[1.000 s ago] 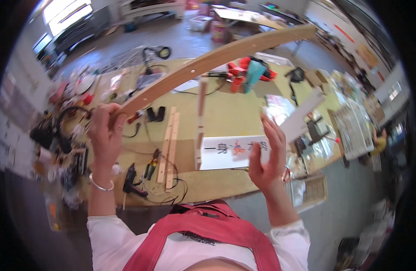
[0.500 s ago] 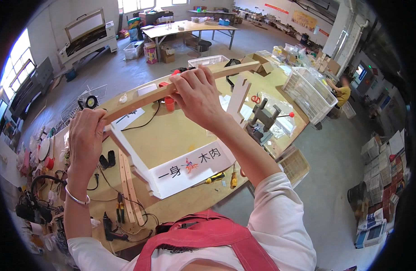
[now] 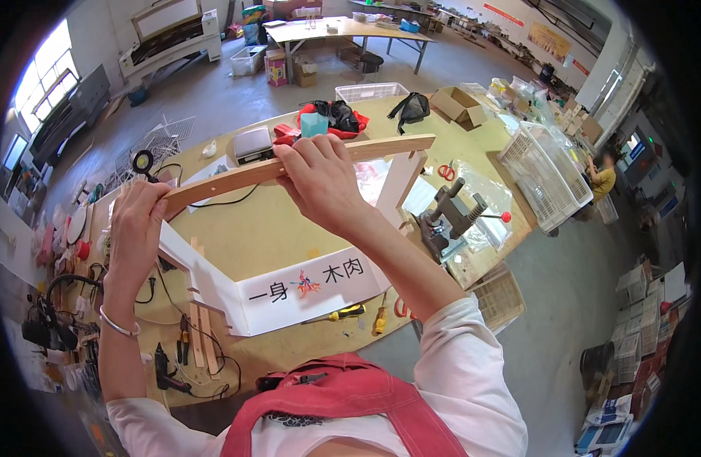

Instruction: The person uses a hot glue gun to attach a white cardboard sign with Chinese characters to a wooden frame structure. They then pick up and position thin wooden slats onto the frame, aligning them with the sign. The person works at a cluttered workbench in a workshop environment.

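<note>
A long light wooden strip (image 3: 232, 180) spans between my hands, above the far side of a white three-sided panel frame (image 3: 308, 293). My left hand (image 3: 139, 221) is closed around the strip's left end, close to the frame's left side panel. My right hand (image 3: 320, 179) grips the strip near its middle from above. The strip's right end lies at the top of the notched right side panel (image 3: 396, 183); whether they touch, I cannot tell. Black lettering and a small coloured figure mark the frame's near panel.
On the workbench (image 3: 278, 228) lie screwdrivers (image 3: 379, 320), a glue gun (image 3: 167, 372), wooden strips (image 3: 205, 343), cables and red-handled scissors (image 3: 446, 172). A small lever press (image 3: 445, 217) stands right. Beyond are an open cardboard box (image 3: 458, 108) and a white crate (image 3: 544, 175); a person in yellow sits behind it.
The strip has come down, its right end now level with the top of the right side panel. Both hands keep their hold. The view has shifted, showing more of the bench's far side.
</note>
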`<state>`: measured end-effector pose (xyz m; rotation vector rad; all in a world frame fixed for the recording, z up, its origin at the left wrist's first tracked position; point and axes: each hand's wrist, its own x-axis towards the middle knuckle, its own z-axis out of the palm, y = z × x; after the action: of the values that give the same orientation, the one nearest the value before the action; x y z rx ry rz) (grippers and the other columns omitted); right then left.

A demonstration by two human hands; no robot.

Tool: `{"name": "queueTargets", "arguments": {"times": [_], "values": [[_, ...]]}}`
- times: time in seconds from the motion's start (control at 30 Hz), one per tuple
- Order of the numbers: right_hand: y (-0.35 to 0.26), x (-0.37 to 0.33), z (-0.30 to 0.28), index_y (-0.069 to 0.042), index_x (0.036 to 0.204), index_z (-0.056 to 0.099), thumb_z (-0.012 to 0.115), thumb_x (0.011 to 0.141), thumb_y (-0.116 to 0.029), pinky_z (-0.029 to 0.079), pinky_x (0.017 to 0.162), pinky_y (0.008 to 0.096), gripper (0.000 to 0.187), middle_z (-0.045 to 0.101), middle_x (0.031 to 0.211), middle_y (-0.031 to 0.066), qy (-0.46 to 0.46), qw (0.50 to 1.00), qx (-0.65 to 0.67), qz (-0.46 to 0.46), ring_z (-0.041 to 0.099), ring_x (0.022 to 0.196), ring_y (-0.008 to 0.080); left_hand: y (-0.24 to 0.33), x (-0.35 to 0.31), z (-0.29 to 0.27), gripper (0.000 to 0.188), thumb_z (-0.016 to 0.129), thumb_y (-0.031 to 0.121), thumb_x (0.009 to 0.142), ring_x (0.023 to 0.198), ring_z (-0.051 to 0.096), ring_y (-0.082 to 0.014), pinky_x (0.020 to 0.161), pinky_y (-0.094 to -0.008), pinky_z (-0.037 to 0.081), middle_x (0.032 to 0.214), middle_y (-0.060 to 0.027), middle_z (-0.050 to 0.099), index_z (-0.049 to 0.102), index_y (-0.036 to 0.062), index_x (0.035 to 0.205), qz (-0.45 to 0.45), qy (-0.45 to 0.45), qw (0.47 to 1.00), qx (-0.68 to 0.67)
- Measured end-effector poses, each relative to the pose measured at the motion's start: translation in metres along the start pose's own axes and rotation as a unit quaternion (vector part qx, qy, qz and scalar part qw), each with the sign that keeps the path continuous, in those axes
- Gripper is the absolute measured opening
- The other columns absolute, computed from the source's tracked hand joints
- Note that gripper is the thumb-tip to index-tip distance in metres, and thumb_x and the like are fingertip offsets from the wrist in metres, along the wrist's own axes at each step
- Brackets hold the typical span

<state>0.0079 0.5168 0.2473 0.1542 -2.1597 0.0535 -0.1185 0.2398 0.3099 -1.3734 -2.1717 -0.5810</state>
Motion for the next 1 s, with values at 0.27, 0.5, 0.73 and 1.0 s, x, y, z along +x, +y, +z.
{"name": "queueTargets", "arguments": {"times": [0.27,0.5,0.73,1.0], "values": [[-0.002,0.004,0.005,-0.007,0.118,0.057,0.076,0.080,-0.015,0.041,0.088,0.0421,0.043,0.057,0.100,0.0078,-0.008,1.000,0.001,0.008,0.055,0.096,0.0274,-0.003,-0.001,0.001,0.011,0.054,0.006,0.095,0.091,0.059,-0.0332,0.085,-0.0420,0.044,0.096,-0.0139,0.061,0.061,-0.0002,0.102,-0.019,-0.006,1.000,-0.015],[-0.006,0.001,0.008,-0.007,0.117,0.058,0.075,0.081,-0.016,0.041,0.084,0.0413,0.041,0.057,0.098,0.0073,-0.011,1.000,-0.004,0.000,0.054,0.094,0.0270,-0.007,-0.009,0.001,0.012,0.054,0.005,0.096,0.091,0.059,-0.0326,0.082,-0.0410,0.046,0.097,-0.0143,0.061,0.061,-0.0012,0.103,-0.032,-0.025,0.999,-0.035],[-0.005,0.000,0.007,-0.007,0.117,0.057,0.075,0.082,-0.017,0.040,0.084,0.0413,0.040,0.057,0.098,0.0069,-0.007,1.000,-0.017,0.003,0.055,0.094,0.0269,-0.005,-0.006,0.000,0.012,0.054,0.005,0.096,0.092,0.060,-0.0329,0.083,-0.0409,0.046,0.099,-0.0144,0.062,0.061,-0.0014,0.103,-0.044,-0.033,0.997,-0.053],[-0.003,-0.003,0.024,-0.006,0.108,0.058,0.070,0.084,-0.015,0.042,0.084,0.0449,0.029,0.057,0.094,0.0099,-0.033,0.999,-0.030,-0.002,0.057,0.096,0.0288,-0.037,-0.017,0.010,0.021,0.055,0.010,0.098,0.101,0.062,-0.0299,0.089,-0.0368,0.048,0.106,-0.0136,0.064,0.063,0.0015,0.116,-0.029,0.050,0.991,-0.125]]}}
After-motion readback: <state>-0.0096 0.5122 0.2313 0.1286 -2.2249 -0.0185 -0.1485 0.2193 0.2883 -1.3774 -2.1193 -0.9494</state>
